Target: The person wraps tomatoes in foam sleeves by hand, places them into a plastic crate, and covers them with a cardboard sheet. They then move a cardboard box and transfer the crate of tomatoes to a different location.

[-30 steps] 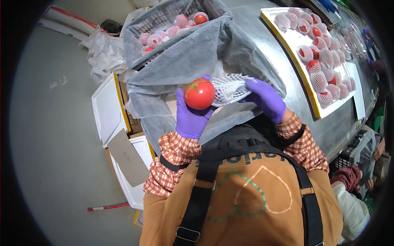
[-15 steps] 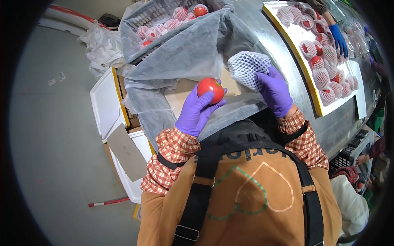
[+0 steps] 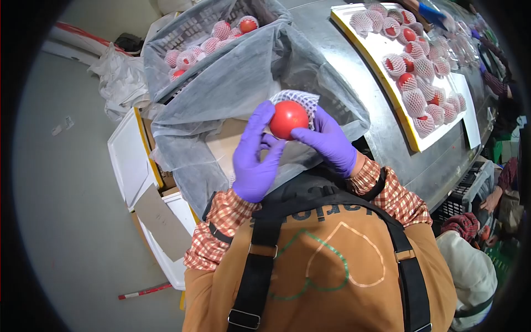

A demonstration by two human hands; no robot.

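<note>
A red tomato [image 3: 289, 119] is held between my two purple-gloved hands, above a crate lined with grey sheeting. My left hand [image 3: 254, 157] curves round the tomato's left side, fingertips against it and the thumb just below. On the other side, my right hand [image 3: 331, 145] grips a white foam net sleeve [image 3: 301, 98], its thumb pressing the tomato's lower right. The sleeve sits behind and around the tomato's far side; the tomato's front is bare. My right fingers are mostly hidden behind the tomato and sleeve.
Behind the lined crate [image 3: 215, 91] stands another crate [image 3: 182, 36] with netted tomatoes. A white, yellow-edged tray [image 3: 381, 72] of netted tomatoes lies on the metal table [image 3: 318, 33] at right. White boxes [image 3: 130, 160] stand at left. Other people work at the right.
My hands have come together: the tomato, held apart from the sleeve before, now sits against it. My right hand moved left with the sleeve. The whole view shifted slightly.
</note>
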